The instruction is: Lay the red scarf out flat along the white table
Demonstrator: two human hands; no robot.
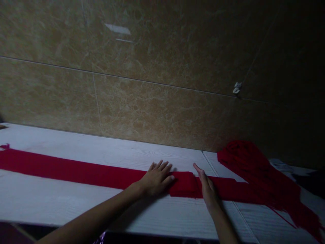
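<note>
A long strip of red cloth (pixel 76 169) lies stretched along the table, running from the left edge toward the right. Near its middle a folded red section (pixel 183 183) rests in a flat layered stack. My left hand (pixel 157 178) lies on the cloth at the left side of this stack, palm down with fingers apart. My right hand (pixel 207 186) is turned on edge just right of the stack, its fingers stretched out, touching or close above the cloth. Nothing is gripped in either hand.
A heap of loose red cloth (pixel 254 169) is piled at the right, against the wall. The white wood-grain table (pixel 76 200) meets a brown tiled wall (pixel 142 108) at the back. A small white fixture (pixel 237 88) sits on the wall. Table seams run near my right hand.
</note>
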